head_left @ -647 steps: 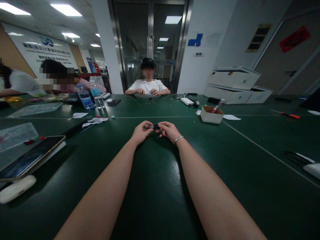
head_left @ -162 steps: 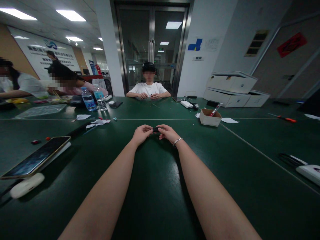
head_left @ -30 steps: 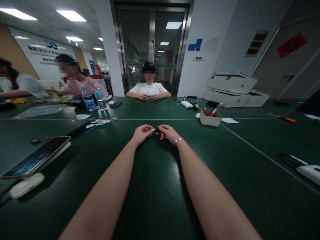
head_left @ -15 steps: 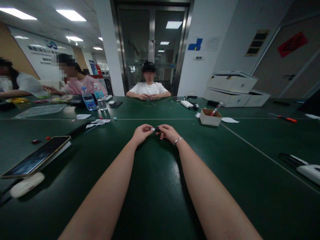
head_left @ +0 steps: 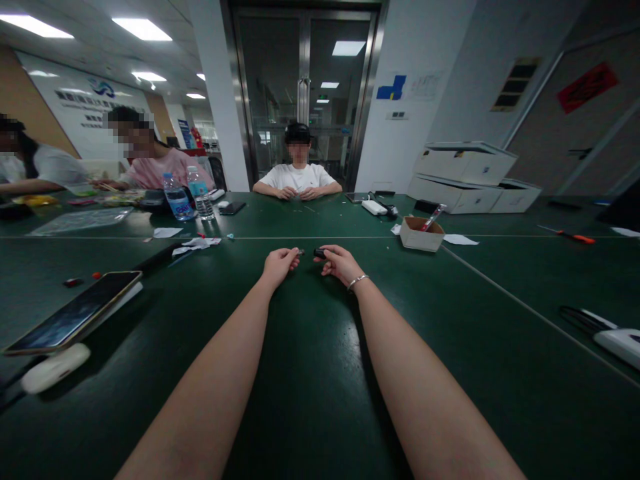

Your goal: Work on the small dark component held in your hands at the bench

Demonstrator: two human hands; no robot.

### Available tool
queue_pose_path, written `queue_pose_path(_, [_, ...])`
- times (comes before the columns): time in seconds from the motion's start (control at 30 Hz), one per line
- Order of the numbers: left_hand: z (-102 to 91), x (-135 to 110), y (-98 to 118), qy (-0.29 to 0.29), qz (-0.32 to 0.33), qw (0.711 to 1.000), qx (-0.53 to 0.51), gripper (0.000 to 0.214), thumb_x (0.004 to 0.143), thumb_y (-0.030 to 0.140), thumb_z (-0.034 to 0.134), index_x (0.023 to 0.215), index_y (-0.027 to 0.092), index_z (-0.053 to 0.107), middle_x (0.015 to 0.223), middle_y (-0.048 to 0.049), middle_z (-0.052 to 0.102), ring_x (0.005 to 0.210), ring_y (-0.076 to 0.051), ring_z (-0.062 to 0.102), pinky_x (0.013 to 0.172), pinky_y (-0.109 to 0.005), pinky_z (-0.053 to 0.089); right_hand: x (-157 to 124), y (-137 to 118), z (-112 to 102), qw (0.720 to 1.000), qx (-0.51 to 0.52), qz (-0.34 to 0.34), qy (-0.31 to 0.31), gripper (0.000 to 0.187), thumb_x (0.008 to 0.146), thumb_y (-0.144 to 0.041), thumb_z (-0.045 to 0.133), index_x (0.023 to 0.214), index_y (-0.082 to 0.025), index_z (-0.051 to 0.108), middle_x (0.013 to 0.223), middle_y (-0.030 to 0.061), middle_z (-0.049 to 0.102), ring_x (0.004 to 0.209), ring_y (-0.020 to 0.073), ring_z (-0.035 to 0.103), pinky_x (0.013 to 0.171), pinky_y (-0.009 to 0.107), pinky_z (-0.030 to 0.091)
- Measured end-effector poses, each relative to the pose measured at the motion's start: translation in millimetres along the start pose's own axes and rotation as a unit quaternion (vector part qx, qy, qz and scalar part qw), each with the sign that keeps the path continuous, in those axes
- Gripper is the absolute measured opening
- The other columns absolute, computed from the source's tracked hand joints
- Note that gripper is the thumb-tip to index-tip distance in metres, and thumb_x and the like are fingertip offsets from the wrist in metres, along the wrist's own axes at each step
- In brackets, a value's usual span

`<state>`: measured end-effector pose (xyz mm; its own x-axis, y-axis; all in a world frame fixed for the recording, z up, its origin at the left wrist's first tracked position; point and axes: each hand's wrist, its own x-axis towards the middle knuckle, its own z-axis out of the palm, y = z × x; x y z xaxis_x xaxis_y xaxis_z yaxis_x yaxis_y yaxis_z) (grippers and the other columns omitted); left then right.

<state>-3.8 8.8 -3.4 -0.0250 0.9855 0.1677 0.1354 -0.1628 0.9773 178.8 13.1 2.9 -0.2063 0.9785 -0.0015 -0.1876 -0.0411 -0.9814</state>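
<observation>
Both my arms stretch out over the dark green table point(head_left: 310, 373). My left hand point(head_left: 280, 262) is closed in a pinch on a tiny dark piece with a pale metal tip point(head_left: 300, 253). My right hand point(head_left: 339, 263), with a bracelet at the wrist, is closed on a small black part point(head_left: 319, 253). The two pieces are a short gap apart, just above the table top. What the pieces are is too small to tell.
A phone point(head_left: 75, 310) and a white case point(head_left: 54, 367) lie at the left. A small cardboard box point(head_left: 421, 233) stands at the right, white boxes point(head_left: 470, 173) behind it. Water bottles point(head_left: 177, 198) stand far left. A person in a white shirt point(head_left: 297, 179) sits opposite; others sit at the left.
Half a second ago my two hands held the pieces together as one; now they have drawn apart, the left with the metal-tipped piece, the right with the black part.
</observation>
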Motion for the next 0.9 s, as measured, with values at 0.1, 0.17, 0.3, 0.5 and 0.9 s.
queue_pose_path(0.1, [0.0,-0.3,-0.6,-0.011,0.001,1.0,0.011,0.036,0.072,0.048,0.061,0.073,0.012,0.065,0.063,-0.003,0.061,0.055,-0.01,0.053,0.055,-0.023,0.041,1.1,1.3,-0.3,1.0,-0.014,-0.002,-0.021,0.011,0.088,-0.013,0.05,0.098,-0.016,0.053,0.071,0.0024,0.068,0.038,0.0054,0.053,0.044,0.021,0.053])
queue_pose_path(0.17, [1.4,-0.5,-1.7,-0.026,0.007,0.999,0.024,0.036,0.071,0.049,0.061,0.072,0.013,0.064,0.062,-0.0026,0.061,0.055,-0.01,0.053,0.055,-0.024,0.041,2.8,2.9,0.1,0.998,-0.041,-0.006,-0.039,0.012,0.085,-0.014,0.054,0.097,-0.017,0.055,0.072,0.0014,0.068,0.039,0.0051,0.053,0.042,0.02,0.052])
queue_pose_path(0.3, [3.6,-0.4,-3.7,-0.045,0.015,0.998,0.036,0.036,0.072,0.049,0.061,0.071,0.013,0.064,0.061,-0.0028,0.061,0.054,-0.011,0.053,0.054,-0.024,0.041,5.7,5.9,0.2,0.997,-0.062,-0.017,-0.05,0.014,0.083,-0.014,0.057,0.096,-0.017,0.056,0.07,-0.0011,0.065,0.041,0.0049,0.053,0.041,0.019,0.053])
queue_pose_path(0.5, [3.7,-0.6,-3.3,-0.055,0.009,0.997,0.047,0.039,0.074,0.052,0.057,0.067,0.013,0.061,0.055,-0.0008,0.055,0.048,-0.009,0.049,0.049,-0.023,0.037,6.4,7.2,-1.7,0.996,-0.068,-0.023,-0.056,0.015,0.082,-0.013,0.058,0.097,-0.017,0.057,0.065,-0.0024,0.062,0.041,0.0051,0.053,0.043,0.02,0.053])
queue_pose_path(0.9, [3.4,-1.4,-4.0,-0.056,0.016,0.993,0.098,0.046,0.077,0.056,0.05,0.06,0.015,0.06,0.05,-0.0012,0.055,0.043,-0.009,0.047,0.048,-0.024,0.037,5.8,8.3,-4.1,0.995,-0.066,-0.033,-0.068,0.018,0.08,-0.014,0.06,0.098,-0.016,0.058,0.063,-0.0027,0.061,0.042,0.0061,0.053,0.045,0.021,0.054])
